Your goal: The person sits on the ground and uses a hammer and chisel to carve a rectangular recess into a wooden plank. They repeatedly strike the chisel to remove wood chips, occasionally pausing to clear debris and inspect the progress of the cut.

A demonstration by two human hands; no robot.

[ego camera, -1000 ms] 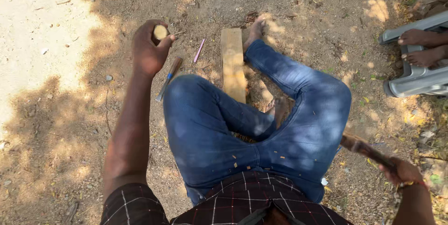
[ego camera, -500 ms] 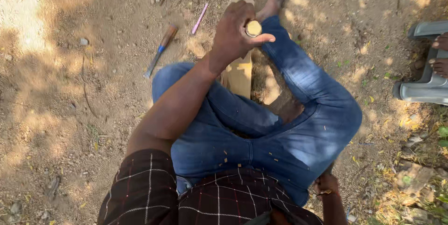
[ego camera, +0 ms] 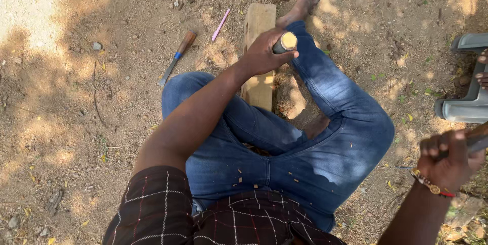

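The person sits on bare ground (ego camera: pixel 76 123) with legs in blue jeans (ego camera: pixel 305 153) folded to either side of a plank (ego camera: pixel 259 57); the plank lies lengthwise between the knees, its far end near the bare foot (ego camera: pixel 302 6), its near end tucked against the jeans. The left hand (ego camera: pixel 262 54) is closed around a chisel (ego camera: pixel 284 42), fingers wrapped about the dark shaft just below the round pale butt of the handle; the chisel stands roughly upright over the middle of the plank, though the hand hides the blade and whether it touches the wood cannot be told. The right hand (ego camera: pixel 447 161) is well apart from the left, out past the right knee near the right edge of the view; it is clenched on a handle (ego camera: pixel 478 141) that runs off the frame, so what the handle belongs to cannot be told; a bracelet (ego camera: pixel 429 186) sits on that wrist. On the ground left of the plank lies a second chisel (ego camera: pixel 175 57) with a brown handle and a blue band, slanted, just beyond the left knee; a pink stick (ego camera: pixel 221 24) lies between it and the plank, touching neither. Small wood chips speckle the jeans. At the right edge stands a grey chair (ego camera: pixel 467 105), with another person's toes (ego camera: pixel 482 69) beside it. A checked shirt (ego camera: pixel 229 219) fills the near edge.
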